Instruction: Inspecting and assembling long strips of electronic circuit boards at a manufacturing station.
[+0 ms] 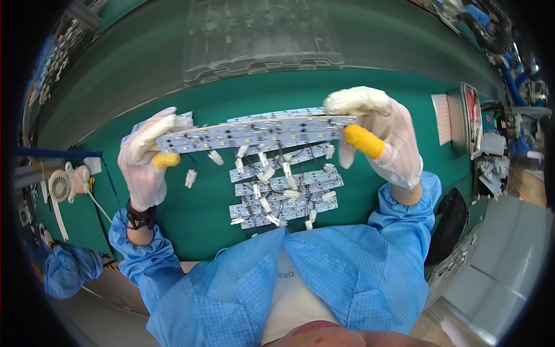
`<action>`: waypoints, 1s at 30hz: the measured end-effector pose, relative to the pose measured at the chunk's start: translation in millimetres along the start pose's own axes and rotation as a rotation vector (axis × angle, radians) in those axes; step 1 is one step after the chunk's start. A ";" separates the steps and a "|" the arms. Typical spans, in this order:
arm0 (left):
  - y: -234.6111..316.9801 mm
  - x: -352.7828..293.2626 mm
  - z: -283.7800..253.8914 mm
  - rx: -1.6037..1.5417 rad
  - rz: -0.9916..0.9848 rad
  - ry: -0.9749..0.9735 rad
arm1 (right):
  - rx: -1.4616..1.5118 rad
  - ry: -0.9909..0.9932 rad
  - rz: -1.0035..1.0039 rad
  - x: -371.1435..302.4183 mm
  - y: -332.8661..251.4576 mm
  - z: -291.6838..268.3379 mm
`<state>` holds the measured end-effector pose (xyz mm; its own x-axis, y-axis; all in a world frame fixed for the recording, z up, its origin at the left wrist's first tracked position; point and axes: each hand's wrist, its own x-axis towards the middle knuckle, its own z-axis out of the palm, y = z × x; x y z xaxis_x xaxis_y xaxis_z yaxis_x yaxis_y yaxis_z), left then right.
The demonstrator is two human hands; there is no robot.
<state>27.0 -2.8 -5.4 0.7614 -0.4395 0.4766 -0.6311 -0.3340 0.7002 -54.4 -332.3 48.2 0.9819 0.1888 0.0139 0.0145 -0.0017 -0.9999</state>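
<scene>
Between both hands I hold up a long LED circuit board strip [254,133], its face with small yellow-white LEDs turned toward me. My left hand [147,150], in a white glove with a yellow thumb cover, grips the strip's left end. At its right end, my right hand [376,133], gloved the same way, pinches it with the yellow thumb in front. White connectors [215,157] on short wires hang below it. Underneath, several more LED strips [289,185] with wired white connectors lie in rows on the green mat [196,214]. Another board partly shows behind my left hand.
A clear plastic tray [263,34] lies beyond the mat. At the left are a small fan [60,185] and a blue strap [58,153]. A metal tray [469,121] and a pink-lined sheet [441,118] sit at the right. Another person's blue sleeve [69,269] shows at lower left.
</scene>
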 end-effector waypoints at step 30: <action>21.5 -4.0 -10.0 -0.060 0.024 -0.078 | -0.137 0.104 0.010 13.3 16.5 4.0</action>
<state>11.8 0.2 13.1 0.7307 -0.5115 0.4521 -0.6372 -0.2732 0.7207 -41.8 -325.8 31.9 0.9963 0.0851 0.0115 0.0232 -0.1387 -0.9901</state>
